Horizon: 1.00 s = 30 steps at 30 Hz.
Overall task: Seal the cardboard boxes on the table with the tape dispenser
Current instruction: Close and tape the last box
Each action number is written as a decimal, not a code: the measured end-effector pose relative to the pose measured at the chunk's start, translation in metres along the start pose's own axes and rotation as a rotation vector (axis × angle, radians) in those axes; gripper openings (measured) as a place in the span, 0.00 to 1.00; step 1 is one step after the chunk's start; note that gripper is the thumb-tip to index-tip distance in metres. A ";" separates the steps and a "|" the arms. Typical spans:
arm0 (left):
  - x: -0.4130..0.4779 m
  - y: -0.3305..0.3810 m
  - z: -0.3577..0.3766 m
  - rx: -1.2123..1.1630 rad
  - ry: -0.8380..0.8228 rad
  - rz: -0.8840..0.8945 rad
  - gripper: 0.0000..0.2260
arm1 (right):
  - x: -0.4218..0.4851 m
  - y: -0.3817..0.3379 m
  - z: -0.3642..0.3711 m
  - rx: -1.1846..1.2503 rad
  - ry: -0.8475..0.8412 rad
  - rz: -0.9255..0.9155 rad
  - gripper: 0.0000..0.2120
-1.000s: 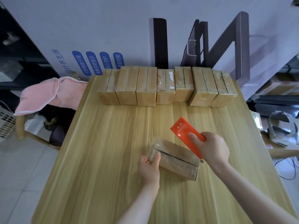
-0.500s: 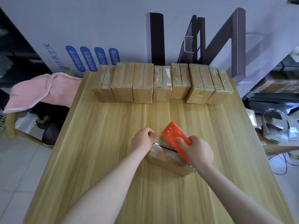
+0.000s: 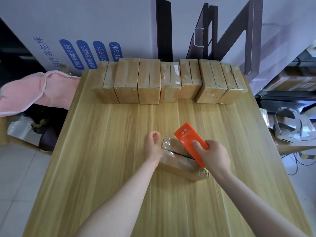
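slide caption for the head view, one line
Right hand holds orange tape dispenser over a cardboard box, left hand at its end; row of boxes behind.

Tape dispenser (image 3: 187, 139) against cardboard box (image 3: 177, 165)

Pale wall (image 3: 106, 17), grey tiled floor (image 3: 18, 177), dark shelving (image 3: 290, 93) right

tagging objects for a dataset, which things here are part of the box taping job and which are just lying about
Job:
box
dispenser, gripped by right hand
left hand at the box's end
row of boxes at the far edge of the table

Lying about:
pink cloth, left of the table
dark frame against the wall
white headset, on the right
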<state>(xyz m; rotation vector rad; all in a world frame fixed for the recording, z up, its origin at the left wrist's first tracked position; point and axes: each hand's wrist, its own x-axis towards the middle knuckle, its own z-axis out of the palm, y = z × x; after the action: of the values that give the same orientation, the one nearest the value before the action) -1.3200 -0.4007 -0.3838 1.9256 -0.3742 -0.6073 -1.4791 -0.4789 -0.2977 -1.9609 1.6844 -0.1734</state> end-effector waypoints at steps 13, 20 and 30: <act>-0.020 -0.012 0.006 0.475 -0.310 0.306 0.25 | 0.014 0.010 -0.007 0.259 -0.031 0.059 0.22; -0.011 -0.007 -0.003 0.081 -0.492 0.060 0.23 | 0.011 0.011 -0.005 0.273 -0.032 0.081 0.20; -0.028 -0.006 -0.002 -0.005 -0.335 -0.027 0.14 | -0.003 0.009 -0.011 0.274 -0.042 0.001 0.20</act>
<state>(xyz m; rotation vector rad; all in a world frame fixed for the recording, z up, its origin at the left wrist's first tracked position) -1.3419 -0.3817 -0.3818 1.8265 -0.5568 -0.9511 -1.4920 -0.4798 -0.2920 -1.7483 1.5454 -0.3416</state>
